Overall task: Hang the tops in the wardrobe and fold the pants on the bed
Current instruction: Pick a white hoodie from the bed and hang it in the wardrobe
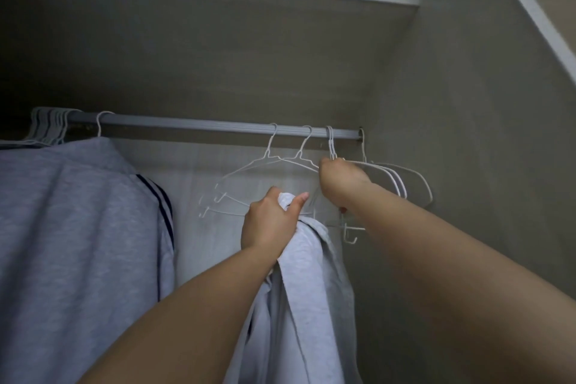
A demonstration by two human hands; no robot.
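Inside a grey-lined wardrobe, a person reaches up to the grey metal rail (218, 123) with both bare arms. The left hand (269, 221) has its fingers and thumb curled round a bunched fold of a pale grey knitted top (304, 284), which hangs down from that grip between the two forearms, below the rail and not yet on any hanger. The right hand (341, 179) is closed at the neck of a thin white wire hanger (331, 143) whose hook sits on the rail near its right-hand end; its fingertips are hidden behind the knuckles, so exactly how they pinch the wire cannot be told.

Two more empty white wire hangers (280, 162) hang just to the left, touching or overlapping each other, and a further bunch (402, 178) lies just to the right. A grey striped-collar top already hung (78, 212) fills the left of the wardrobe under a cluster of spare hooks (50, 121).

The step in hand appears to be freeing one hanger. Done well, it likely means lifting the hook straight up off the rail so the neighbouring wires do not snag and come along, then bringing it down to the top's neckline while the left hand keeps the fabric gathered and off the floor.
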